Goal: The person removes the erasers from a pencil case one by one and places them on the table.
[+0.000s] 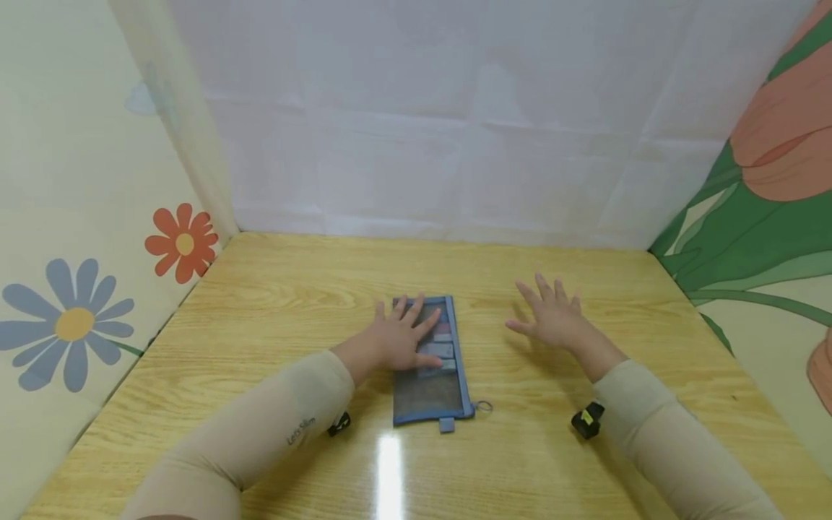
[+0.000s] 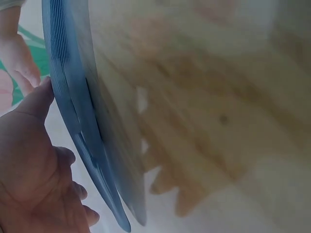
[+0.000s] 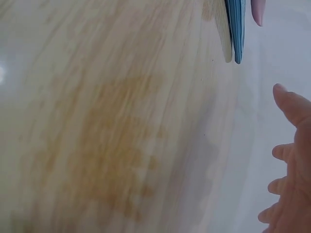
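— What do we see closest to us?

— Our two beige sleeves, then the wooden table (image 1: 273,303) with a glare streak near its front edge. On it lies the blue mesh pencil pouch (image 1: 429,386), lengthwise away from us, its zipper ring at the near right corner.

— And our hands?

— Our left hand (image 1: 398,338) lies flat on the far half of the pouch, fingers straight and spread, pressing on it with nothing gripped. Small coloured items show through the mesh beside the thumb.

— The other one?

— Our right hand (image 1: 551,316) is well to the right of the pouch, fingers wide and straight, holding nothing; we cannot tell whether it touches the table. Beyond stands a white backdrop (image 1: 455,130).
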Demonstrator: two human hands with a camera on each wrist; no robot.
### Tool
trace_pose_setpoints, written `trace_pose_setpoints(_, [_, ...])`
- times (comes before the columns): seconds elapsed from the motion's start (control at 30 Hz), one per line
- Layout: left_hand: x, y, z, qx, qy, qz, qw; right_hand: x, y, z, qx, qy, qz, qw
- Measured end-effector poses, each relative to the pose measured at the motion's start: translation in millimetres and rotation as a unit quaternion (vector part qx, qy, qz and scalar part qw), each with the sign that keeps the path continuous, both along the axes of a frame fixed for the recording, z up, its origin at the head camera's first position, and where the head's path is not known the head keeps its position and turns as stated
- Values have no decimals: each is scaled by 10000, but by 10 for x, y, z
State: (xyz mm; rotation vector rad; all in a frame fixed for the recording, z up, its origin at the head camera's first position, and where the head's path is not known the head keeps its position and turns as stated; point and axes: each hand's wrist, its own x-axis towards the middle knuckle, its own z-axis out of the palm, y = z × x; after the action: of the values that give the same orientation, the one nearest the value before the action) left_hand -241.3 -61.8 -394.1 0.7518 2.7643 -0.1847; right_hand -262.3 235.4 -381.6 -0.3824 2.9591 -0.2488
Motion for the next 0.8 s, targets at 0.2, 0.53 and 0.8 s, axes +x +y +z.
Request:
trace_pose_setpoints(0.2, [42,44,-11,17,-327,-135,9994,16,19,-8,73,-8,36,10000])
trace_pose_setpoints(0.53, [69,77,-9,203,-534,-282,9980,12,25,-30,13,-1,27,10000])
trace_pose_setpoints(0.8, [38,76,2,167,-612,-281,9976,6,7,-28,61,16,2,10000])
